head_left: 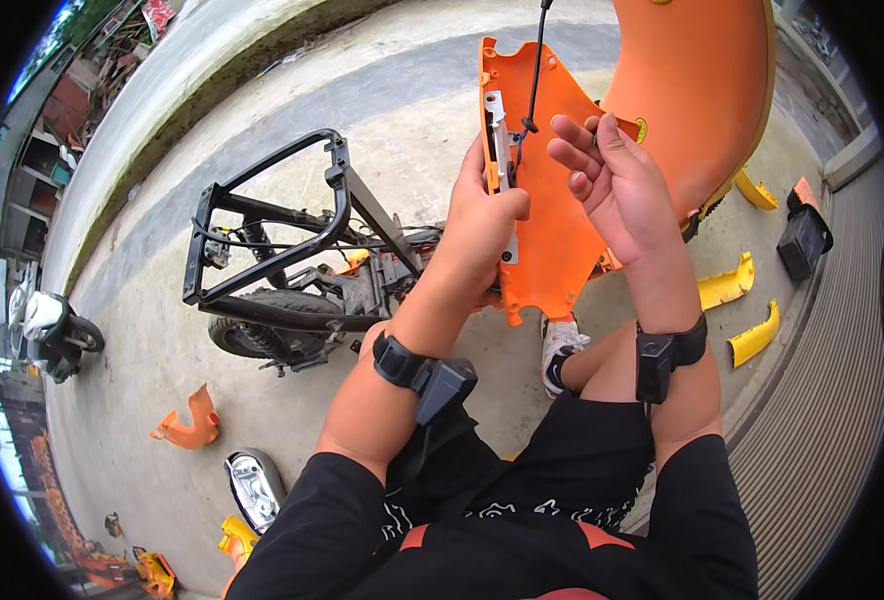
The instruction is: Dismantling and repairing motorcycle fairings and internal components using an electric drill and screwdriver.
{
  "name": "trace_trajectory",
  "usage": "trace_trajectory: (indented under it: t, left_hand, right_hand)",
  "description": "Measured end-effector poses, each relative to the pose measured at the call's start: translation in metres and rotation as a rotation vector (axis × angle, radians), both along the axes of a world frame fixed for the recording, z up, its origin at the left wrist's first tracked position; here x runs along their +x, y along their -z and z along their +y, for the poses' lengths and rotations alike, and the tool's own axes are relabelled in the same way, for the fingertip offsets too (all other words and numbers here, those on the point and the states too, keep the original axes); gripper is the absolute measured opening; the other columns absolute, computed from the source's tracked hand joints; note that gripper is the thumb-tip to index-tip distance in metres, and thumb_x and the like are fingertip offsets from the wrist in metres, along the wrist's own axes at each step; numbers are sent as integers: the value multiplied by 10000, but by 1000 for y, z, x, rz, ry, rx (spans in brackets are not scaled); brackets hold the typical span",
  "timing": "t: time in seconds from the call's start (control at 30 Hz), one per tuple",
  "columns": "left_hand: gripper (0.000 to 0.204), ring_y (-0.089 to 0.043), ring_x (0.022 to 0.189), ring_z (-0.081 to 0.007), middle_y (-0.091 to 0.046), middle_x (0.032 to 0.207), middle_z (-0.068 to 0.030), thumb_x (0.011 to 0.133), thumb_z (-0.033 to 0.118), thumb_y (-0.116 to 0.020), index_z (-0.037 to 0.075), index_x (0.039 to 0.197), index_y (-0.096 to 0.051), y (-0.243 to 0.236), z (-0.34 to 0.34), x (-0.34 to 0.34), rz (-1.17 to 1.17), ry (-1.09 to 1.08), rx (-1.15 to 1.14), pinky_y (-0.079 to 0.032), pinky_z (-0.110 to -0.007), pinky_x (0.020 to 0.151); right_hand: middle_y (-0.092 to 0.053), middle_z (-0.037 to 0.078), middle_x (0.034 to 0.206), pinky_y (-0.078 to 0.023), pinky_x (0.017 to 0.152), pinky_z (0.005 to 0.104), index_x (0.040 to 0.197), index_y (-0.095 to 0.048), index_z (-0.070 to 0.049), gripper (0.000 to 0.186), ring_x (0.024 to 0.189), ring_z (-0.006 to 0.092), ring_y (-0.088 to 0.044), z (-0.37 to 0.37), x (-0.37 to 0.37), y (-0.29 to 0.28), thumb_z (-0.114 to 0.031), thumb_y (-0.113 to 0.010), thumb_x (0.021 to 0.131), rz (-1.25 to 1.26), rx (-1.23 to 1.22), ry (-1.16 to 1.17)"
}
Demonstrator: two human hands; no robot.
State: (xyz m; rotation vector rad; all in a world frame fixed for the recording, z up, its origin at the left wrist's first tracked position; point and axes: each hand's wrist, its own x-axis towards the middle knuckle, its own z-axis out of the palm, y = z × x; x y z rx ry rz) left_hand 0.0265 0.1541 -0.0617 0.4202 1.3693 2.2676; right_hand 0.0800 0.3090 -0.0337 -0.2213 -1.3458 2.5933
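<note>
My left hand point(490, 215) grips the left edge of an orange body panel point(552, 240), beside a white strip point(503, 120) fixed along it. My right hand point(607, 175) is raised over the panel, palm up, its thumb and a finger close together at something small I cannot make out, the other fingers curled loosely. A black cable point(534, 85) hangs down to the panel just left of those fingertips. A large curved orange body piece point(702, 110) stands behind the panel on the right.
A black scooter frame with wheel point(337, 180) stands left of me, and a parked scooter point(47, 330) farther left. Yellow panels point(727, 290), a black box point(802, 240), an orange piece point(187, 425) and a chrome-rimmed part point(252, 485) lie around. A concrete kerb point(132, 130) runs behind; ribbed flooring point(842, 380) lies right.
</note>
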Motion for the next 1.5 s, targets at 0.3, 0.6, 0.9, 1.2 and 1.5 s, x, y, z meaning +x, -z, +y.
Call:
trace_trajectory:
  t: [0.3, 0.6, 0.9, 1.2, 1.5]
  left_hand:
    - [906, -634, 1039, -175, -518, 1290, -143, 747, -120, -449, 24, 1568, -94, 4, 7, 6, 161, -12, -160, -528, -260, 765]
    - [906, -611, 982, -151, -501, 1266, -143, 755, -113, -472, 31, 1571, -107, 12, 14, 4, 178, -40, -141, -512, -236, 741]
    - [927, -601, 915, -146, -492, 1194, -124, 745, -112, -496, 20, 1569, -92, 16, 17, 2, 148, -53, -122, -506, -241, 699]
    - [899, -587, 1037, -149, -516, 1252, -111, 735, -117, -493, 30, 1560, -165, 27, 25, -1, 144, -85, -99, -496, -249, 802]
    - [864, -597, 1089, -152, -535, 1311, -127, 808, -68, -556, 19, 1562, -144, 24, 23, 1, 132, -54, -75, -496, -252, 847]
  right_hand:
    - [-647, -4, 915, -463, 680, 214, 1014, -653, -27, 303, 801, 76, -595, -14, -13, 4, -306, -716, 915, 280, 543, 230]
    - [-683, 23, 886, -459, 610, 196, 1107, -701, -4, 250, 726, 65, -587, -25, -29, -7, -197, -694, 947, 124, 714, 330]
    - [-717, 60, 867, -540, 703, 262, 1069, -701, 3, 187, 769, 106, -656, -32, -39, -7, -115, -686, 925, 216, 1005, 446]
    - [-687, 103, 907, -546, 680, 320, 985, -722, -21, 141, 732, 223, -660, -31, -46, -5, -60, -709, 850, 361, 1346, 578]
    - [-677, 112, 906, -535, 730, 368, 991, -729, -21, 147, 798, 268, -660, -34, -45, -4, -89, -699, 864, 354, 1508, 592]
